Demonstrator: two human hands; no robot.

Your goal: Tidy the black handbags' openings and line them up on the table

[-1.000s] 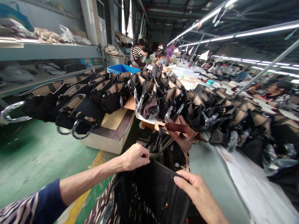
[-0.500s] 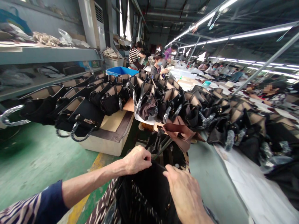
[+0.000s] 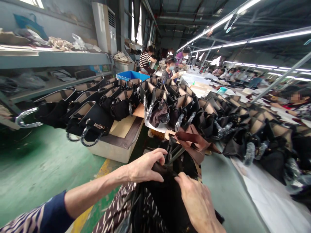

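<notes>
A black bag piece (image 3: 167, 197) lies on my lap, low in the middle of the view. My left hand (image 3: 145, 166) pinches its top edge, thumb below and fingers over the rim. My right hand (image 3: 198, 204) closes on the same edge just to the right, its back toward the camera and its fingertips hidden behind the black material. Both hands nearly touch at the rim. A brown leather piece (image 3: 191, 142) lies just beyond them on the table edge.
Rows of black handbags (image 3: 94, 119) with tan linings and wrapped handles cover a low cart and the long table (image 3: 218, 184) ahead. A grey shelf (image 3: 53, 58) runs along the left. Green floor (image 3: 43, 161) lies left. Other people sit at work farther back.
My right hand slid left along the bag's top edge until it met my left hand. The left hand's fingers stretched out over the rim. The view shifted slightly.
</notes>
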